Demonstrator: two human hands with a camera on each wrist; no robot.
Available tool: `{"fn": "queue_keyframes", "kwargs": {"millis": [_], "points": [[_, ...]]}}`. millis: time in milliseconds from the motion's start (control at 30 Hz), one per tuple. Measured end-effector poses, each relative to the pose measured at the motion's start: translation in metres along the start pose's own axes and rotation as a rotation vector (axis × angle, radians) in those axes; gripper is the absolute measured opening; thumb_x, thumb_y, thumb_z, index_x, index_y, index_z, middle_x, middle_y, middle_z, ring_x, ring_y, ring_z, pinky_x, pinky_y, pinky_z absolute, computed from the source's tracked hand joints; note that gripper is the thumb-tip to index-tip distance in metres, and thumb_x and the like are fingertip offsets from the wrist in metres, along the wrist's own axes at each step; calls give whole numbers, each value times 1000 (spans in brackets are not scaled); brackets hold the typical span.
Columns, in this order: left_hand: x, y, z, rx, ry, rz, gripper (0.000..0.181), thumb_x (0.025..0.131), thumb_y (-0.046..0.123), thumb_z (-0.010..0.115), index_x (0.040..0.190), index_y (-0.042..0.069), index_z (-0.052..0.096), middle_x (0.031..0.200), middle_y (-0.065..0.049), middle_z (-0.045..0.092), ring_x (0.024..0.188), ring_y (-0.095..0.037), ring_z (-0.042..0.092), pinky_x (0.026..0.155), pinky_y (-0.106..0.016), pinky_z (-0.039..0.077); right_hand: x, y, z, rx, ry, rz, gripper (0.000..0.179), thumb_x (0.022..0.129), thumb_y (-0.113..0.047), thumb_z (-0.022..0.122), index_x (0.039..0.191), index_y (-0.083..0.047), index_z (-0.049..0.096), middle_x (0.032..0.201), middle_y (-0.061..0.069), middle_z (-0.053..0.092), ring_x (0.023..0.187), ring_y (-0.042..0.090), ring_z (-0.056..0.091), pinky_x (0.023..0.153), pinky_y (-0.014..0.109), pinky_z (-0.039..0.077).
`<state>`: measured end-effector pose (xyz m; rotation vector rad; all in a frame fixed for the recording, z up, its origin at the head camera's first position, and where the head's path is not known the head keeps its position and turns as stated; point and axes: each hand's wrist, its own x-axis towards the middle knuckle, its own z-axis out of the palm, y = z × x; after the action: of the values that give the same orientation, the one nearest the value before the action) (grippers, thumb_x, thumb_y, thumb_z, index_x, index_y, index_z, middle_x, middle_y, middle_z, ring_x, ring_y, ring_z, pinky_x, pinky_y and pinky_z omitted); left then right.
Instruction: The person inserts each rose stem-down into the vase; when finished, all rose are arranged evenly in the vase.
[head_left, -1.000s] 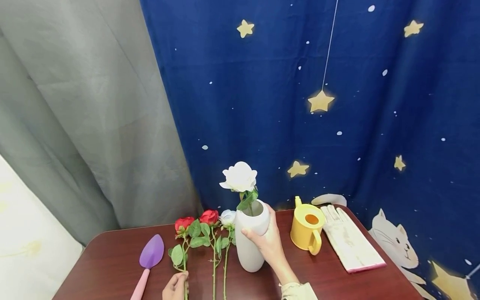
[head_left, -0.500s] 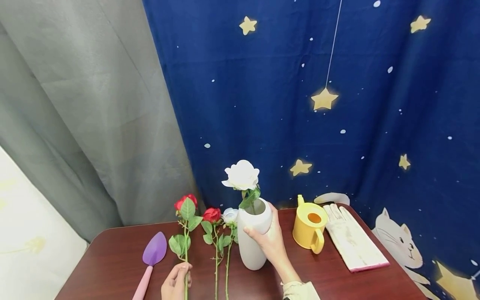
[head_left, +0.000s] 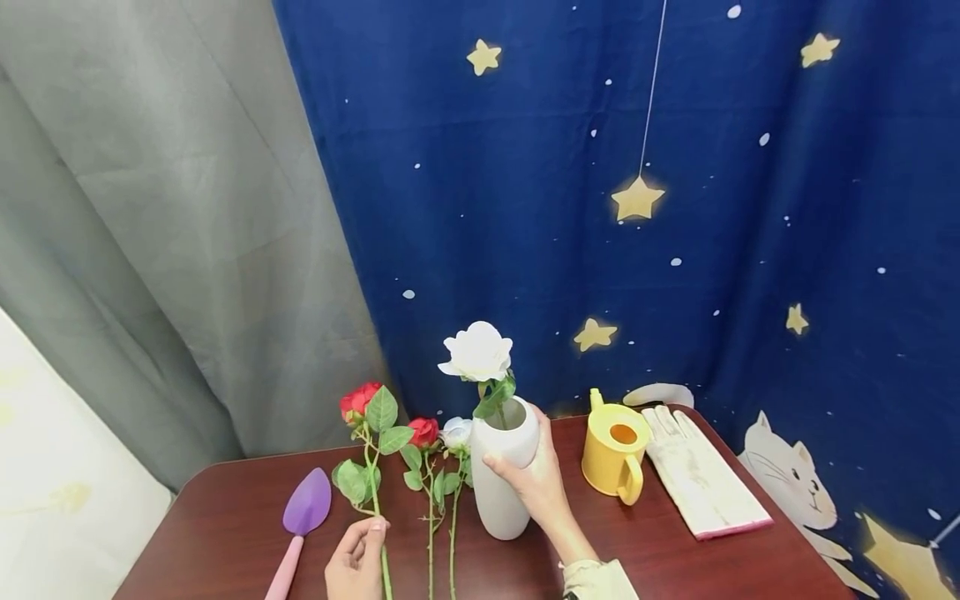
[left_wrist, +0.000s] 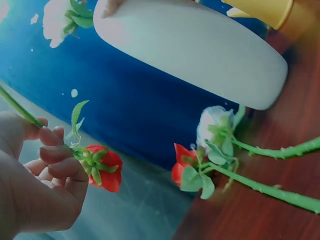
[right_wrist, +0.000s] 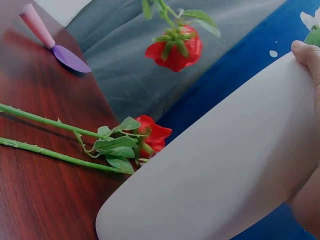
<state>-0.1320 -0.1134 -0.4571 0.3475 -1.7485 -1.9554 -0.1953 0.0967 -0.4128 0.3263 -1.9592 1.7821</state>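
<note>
My left hand point(head_left: 357, 557) pinches the green stem of a red rose point(head_left: 360, 402), its bloom raised off the table in the left wrist view. A white vase point(head_left: 498, 492) stands near the middle of the table, and my right hand point(head_left: 538, 479) grips it around the upper side, thumb across the front. From the vase's mouth rises one white rose point(head_left: 477, 353) with green leaves. Between the left hand and the vase lie a second red rose point(head_left: 424, 432) and a pale white rose point(head_left: 456, 432), stems toward me.
A trowel point(head_left: 307, 502) with purple blade and pink handle lies at the left. Right of the vase stands a yellow watering can point(head_left: 615, 450), with white gloves point(head_left: 701, 475) beside it. Grey and blue star-printed curtains point(head_left: 540, 208) hang behind the dark red table point(head_left: 217, 517).
My left hand has lifted the red rose off the table, its bloom rising away from the other two roses. The right hand keeps its hold on the vase.
</note>
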Motion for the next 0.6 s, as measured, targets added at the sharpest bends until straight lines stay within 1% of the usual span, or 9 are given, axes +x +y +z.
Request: {"fn": "queue_keyframes", "kwargs": {"millis": [100, 167, 267, 333, 433, 533, 600], "points": [[-2, 8, -1, -30, -5, 16, 16, 90, 8, 59, 77, 7, 68, 64, 10, 63, 54, 0, 54, 49, -14, 40, 0, 0, 1, 3, -2, -7, 84, 67, -11, 80, 137, -2, 33, 121, 18, 52, 104, 29, 51, 80, 46, 45], [-4, 14, -1, -62, 0, 24, 18, 90, 6, 59, 76, 12, 69, 60, 9, 62, 47, 1, 49, 43, -14, 37, 0, 1, 1, 3, -5, -13, 84, 67, -10, 80, 137, -2, 33, 121, 18, 52, 104, 30, 51, 80, 46, 45], [-6, 24, -1, -136, 5, 33, 19, 89, 3, 59, 76, 12, 69, 55, 7, 59, 38, 2, 38, 35, -17, 29, 0, 0, 1, -1, -2, -16, 84, 67, -10, 80, 137, -3, 34, 121, 18, 52, 103, 29, 51, 80, 46, 45], [-8, 31, -1, -170, 4, 37, 18, 90, 3, 59, 77, 12, 69, 52, 7, 54, 36, 2, 33, 33, -20, 25, 1, 1, 1, -3, 0, -16, 84, 67, -11, 80, 136, -3, 34, 121, 18, 52, 103, 29, 51, 80, 46, 45], [-10, 39, -2, -220, -17, 65, 19, 90, 2, 57, 78, 11, 68, 50, 7, 50, 37, 1, 36, 34, -21, 27, 1, 2, 0, 5, -2, -19, 84, 67, -10, 80, 137, -4, 34, 121, 19, 52, 103, 28, 51, 79, 46, 45], [-11, 45, -4, -255, -30, 92, 22, 91, 0, 55, 78, 14, 68, 50, 6, 49, 39, -1, 40, 35, -18, 31, 1, 3, -1, 20, -20, -18, 84, 68, -9, 80, 137, -4, 33, 121, 18, 52, 102, 28, 52, 79, 44, 45], [-11, 47, -5, -283, -25, 84, 19, 91, 2, 56, 78, 13, 66, 50, 7, 49, 38, -1, 40, 36, -16, 32, 1, 3, 0, 22, -24, -21, 84, 68, -9, 79, 137, -4, 33, 121, 18, 52, 102, 28, 52, 79, 44, 46]]}}
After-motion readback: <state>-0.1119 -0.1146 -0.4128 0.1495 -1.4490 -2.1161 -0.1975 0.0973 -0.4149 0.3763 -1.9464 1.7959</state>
